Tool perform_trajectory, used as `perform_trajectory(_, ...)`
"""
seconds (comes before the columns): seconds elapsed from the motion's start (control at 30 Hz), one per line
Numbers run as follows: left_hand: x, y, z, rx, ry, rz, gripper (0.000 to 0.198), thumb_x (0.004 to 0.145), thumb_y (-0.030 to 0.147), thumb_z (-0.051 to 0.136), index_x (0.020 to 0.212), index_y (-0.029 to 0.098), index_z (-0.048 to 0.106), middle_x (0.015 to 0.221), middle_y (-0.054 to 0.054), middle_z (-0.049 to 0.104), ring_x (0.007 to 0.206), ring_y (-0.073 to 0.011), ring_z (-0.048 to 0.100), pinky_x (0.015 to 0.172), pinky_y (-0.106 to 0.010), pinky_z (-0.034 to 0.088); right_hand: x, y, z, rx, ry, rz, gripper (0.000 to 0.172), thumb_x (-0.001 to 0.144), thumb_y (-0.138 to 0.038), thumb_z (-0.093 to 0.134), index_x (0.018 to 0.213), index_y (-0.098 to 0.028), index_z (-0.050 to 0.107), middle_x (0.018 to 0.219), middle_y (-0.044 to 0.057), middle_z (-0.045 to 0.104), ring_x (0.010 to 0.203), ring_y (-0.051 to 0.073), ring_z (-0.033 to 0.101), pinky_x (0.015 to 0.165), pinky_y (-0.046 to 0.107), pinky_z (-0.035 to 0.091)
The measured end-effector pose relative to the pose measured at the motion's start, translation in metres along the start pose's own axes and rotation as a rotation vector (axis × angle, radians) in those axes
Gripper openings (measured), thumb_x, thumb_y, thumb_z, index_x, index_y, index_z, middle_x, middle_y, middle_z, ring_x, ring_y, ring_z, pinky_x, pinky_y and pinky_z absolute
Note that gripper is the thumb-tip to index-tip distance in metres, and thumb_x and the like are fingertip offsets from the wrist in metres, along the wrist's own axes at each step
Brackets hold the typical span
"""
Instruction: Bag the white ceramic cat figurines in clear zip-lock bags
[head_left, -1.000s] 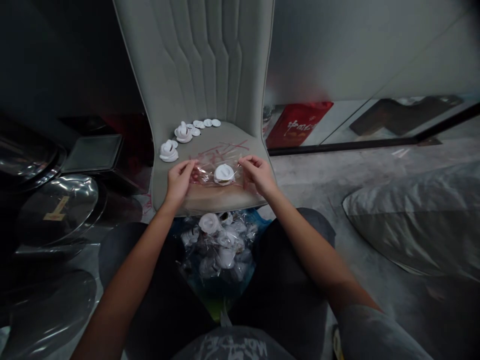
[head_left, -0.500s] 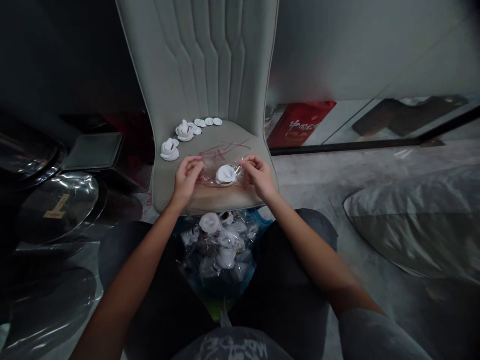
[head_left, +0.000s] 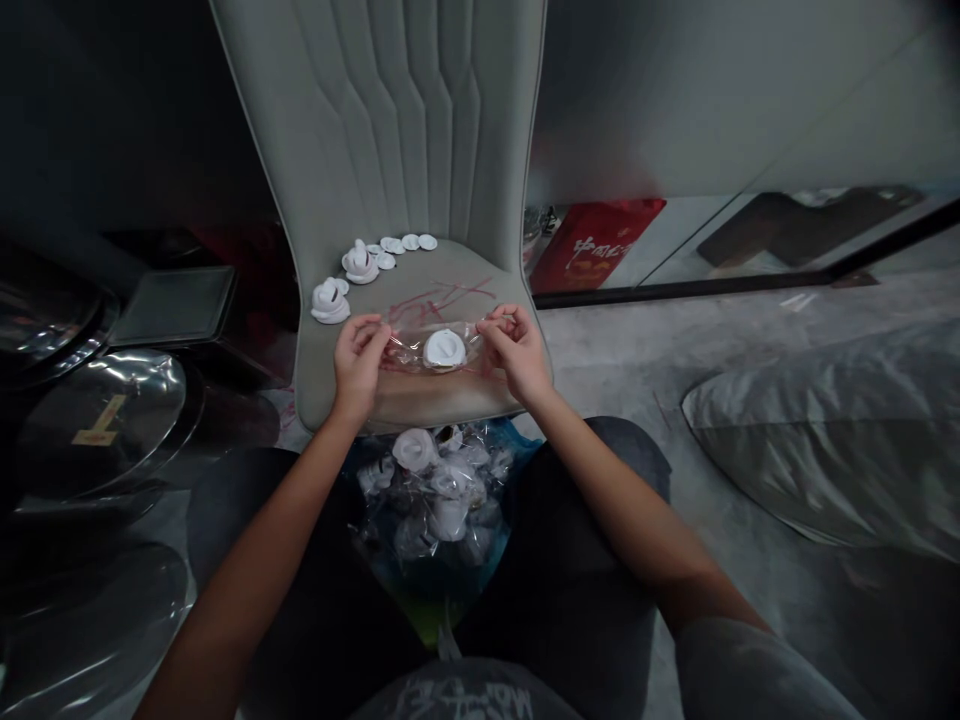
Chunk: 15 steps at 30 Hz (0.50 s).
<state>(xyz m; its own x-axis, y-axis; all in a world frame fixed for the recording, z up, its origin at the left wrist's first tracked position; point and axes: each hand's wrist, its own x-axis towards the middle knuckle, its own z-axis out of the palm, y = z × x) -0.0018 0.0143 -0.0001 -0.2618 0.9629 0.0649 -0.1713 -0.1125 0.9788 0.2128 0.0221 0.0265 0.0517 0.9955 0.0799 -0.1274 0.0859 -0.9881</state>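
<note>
Seat of grey upholstered chair (head_left: 450,405) used as work surface. White plastic pieces (head_left: 330,301) set along its left edge, away from the work. Left hand (head_left: 358,365): fingers pinched narrow on one end of clear plastic film (head_left: 401,350). Single white plastic piece (head_left: 444,349) lies centred inside the film. Right hand (head_left: 517,352): fingers pinch opposite end, holding film taut. Wrapped pieces heaped in bag (head_left: 439,510) below seat.

Between our left hand (head_left: 358,365) and right hand (head_left: 517,352), clear plastic film (head_left: 405,351) blurs the white piece (head_left: 445,349). Below them, a crinkled bag (head_left: 435,565) hides the pieces inside, their shapes hard to tell.
</note>
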Motion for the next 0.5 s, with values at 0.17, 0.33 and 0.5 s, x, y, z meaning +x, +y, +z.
perform_trajectory(0.17, 0.003, -0.002, -0.002, 0.076, 0.034, 0.086, 0.027, 0.080, 0.034, 0.070, 0.096, 0.024, 0.052, 0.079, 0.002, 0.068, 0.064, -0.0095, 0.063, 0.058, -0.019, 0.050, 0.004, 0.000, -0.008, -0.155, -0.059, -0.039, 0.030, 0.075, -0.049, 0.074, 0.083, -0.021, 0.068, 0.071, -0.002, 0.062, 0.048, 0.006, 0.036, 0.043, 0.021, 0.026)
perform_trajectory(0.33, 0.004, 0.000, -0.004, 0.196, -0.035, 0.148, 0.019, 0.084, 0.036, 0.065, 0.093, 0.019, 0.067, 0.086, -0.003, 0.072, 0.076, -0.0134, 0.067, 0.066, -0.022, 0.054, 0.008, -0.003, -0.014, -0.199, -0.088, -0.013, 0.038, 0.075, -0.049, 0.073, 0.099, -0.019, 0.077, 0.066, -0.002, 0.061, 0.047, 0.006, 0.032, 0.043, 0.022, 0.022)
perform_trajectory(0.5, 0.003, 0.006, -0.010, 0.267, -0.055, 0.193, 0.025, 0.083, 0.035, 0.068, 0.101, 0.018, 0.074, 0.097, -0.006, 0.075, 0.086, -0.0159, 0.069, 0.077, -0.026, 0.056, 0.005, -0.011, -0.015, -0.247, -0.093, 0.006, 0.041, 0.074, -0.047, 0.075, 0.101, -0.016, 0.078, 0.051, -0.007, 0.045, 0.045, 0.006, 0.028, 0.044, 0.023, 0.020)
